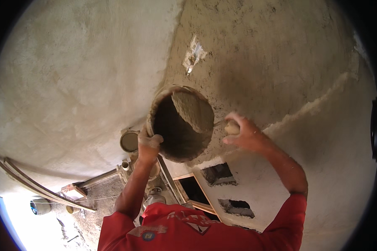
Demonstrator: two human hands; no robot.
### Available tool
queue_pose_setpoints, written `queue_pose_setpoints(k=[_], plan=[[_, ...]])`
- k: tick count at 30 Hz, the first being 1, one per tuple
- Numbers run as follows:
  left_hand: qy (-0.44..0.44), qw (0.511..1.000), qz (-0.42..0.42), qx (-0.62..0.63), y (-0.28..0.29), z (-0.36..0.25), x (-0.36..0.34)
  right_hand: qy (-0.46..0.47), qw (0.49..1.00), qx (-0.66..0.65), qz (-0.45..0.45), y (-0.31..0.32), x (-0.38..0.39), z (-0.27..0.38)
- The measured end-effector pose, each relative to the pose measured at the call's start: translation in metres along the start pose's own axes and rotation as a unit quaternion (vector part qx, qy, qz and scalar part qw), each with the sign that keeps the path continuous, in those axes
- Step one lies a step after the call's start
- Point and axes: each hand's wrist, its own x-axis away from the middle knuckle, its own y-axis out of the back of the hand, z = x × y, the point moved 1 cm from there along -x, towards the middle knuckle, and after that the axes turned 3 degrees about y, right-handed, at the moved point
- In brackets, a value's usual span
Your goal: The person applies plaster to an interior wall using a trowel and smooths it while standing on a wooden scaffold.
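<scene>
My left hand [148, 144] grips the rim of a round mortar pan [176, 138], holding it up close to the wall. Inside the pan the blade of a trowel [193, 109] carries a load of wet grey plaster. My right hand [238, 131] is closed around the trowel's pale wooden handle at the pan's right side. The wall [272, 54] behind is freshly coated with rough grey plaster on the right and smoother pale plaster on the left.
Two rectangular recesses [218, 173] are cut into the wall below my right arm. A wooden frame opening [194, 190] lies beside them. Pipes, planks [37, 190], a small tin [130, 141] and a bucket [40, 206] sit on the rubble-strewn ground at lower left.
</scene>
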Motion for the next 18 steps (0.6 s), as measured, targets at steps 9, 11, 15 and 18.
queue_pose_setpoints(k=[9,11,15,18], plan=[[-0.026,0.997,-0.054,-0.038,0.061,-0.009,-0.022,0.067,0.996,-0.058,0.010,0.095,-0.021,0.095],[-0.021,0.997,-0.063,-0.030,0.072,-0.004,-0.021,0.028,0.995,-0.088,0.025,0.098,-0.030,0.088],[-0.020,0.995,-0.075,-0.065,0.089,0.016,-0.013,-0.132,0.985,-0.038,-0.102,0.117,-0.067,0.016],[0.010,0.997,-0.061,-0.056,0.077,0.023,-0.018,-0.105,0.922,0.087,-0.362,0.194,-0.047,-0.019]])
